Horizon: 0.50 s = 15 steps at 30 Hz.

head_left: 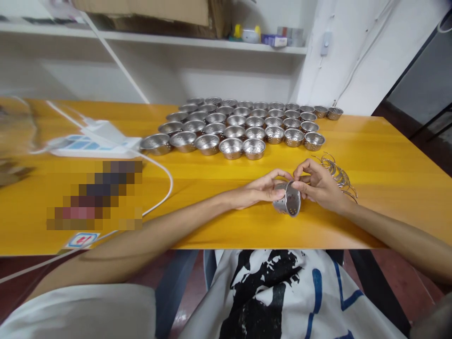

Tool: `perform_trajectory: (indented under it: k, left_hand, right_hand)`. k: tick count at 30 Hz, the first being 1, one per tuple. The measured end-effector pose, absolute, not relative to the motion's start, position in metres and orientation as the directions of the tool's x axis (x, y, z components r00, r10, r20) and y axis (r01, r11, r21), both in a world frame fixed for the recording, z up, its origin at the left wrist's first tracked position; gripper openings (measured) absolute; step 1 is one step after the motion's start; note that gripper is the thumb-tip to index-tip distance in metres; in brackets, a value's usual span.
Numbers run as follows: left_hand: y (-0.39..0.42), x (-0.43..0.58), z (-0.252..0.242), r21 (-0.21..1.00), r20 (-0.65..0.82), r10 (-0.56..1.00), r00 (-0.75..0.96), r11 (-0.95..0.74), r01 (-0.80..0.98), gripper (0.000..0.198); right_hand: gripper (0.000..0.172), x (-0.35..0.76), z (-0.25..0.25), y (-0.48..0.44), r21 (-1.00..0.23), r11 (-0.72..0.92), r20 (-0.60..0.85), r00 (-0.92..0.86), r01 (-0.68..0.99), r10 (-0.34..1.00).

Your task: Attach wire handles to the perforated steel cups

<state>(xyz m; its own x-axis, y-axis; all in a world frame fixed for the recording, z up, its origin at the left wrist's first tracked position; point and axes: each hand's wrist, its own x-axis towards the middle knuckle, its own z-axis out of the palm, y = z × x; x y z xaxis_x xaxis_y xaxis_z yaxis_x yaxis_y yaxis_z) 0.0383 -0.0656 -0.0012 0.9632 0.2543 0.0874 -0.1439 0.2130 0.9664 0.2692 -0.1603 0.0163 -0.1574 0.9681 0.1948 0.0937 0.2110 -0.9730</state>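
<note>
The left hand grips a perforated metal cup at the near side of a yellow table, its mouth turned right, as the right hand pinches its rim; whether those fingertips hide anything else cannot be told. A slack left grip could let the smooth, curved wall twist loose. Thin, curved wire rings lie tangled at right; shiny round cups stand in rows at the far side.
</note>
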Motion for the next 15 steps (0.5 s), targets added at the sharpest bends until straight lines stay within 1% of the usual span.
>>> perform_trajectory:
  k: [3,9,12,15]
  left_hand:
    - [-0.0644,0.0380,-0.0024,0.970,0.077,0.237,0.968,0.205,-0.127,0.062]
    - [-0.0637,0.0376,-0.0051,0.952,0.048,0.302,0.952,0.275,-0.135,0.065]
    - [-0.0641,0.0380,-0.0060,0.941,0.038,0.321,0.946,0.308,-0.143,0.064]
    - [-0.0629,0.0404,-0.0088,0.935,0.061,0.355,0.933,0.307,-0.177,0.060]
  right_hand:
    - [0.047,0.2680,0.0151,-0.1608,-0.976,0.178,0.149,-0.214,0.125,0.965]
    - [0.038,0.2746,0.0113,-0.1627,-0.914,0.263,0.210,-0.193,0.309,0.958]
    - [0.040,0.2755,0.0107,-0.1635,-0.911,0.252,0.193,-0.203,0.327,0.960]
    - [0.040,0.2766,0.0128,-0.1623,-0.928,0.225,0.182,-0.165,0.297,0.969]
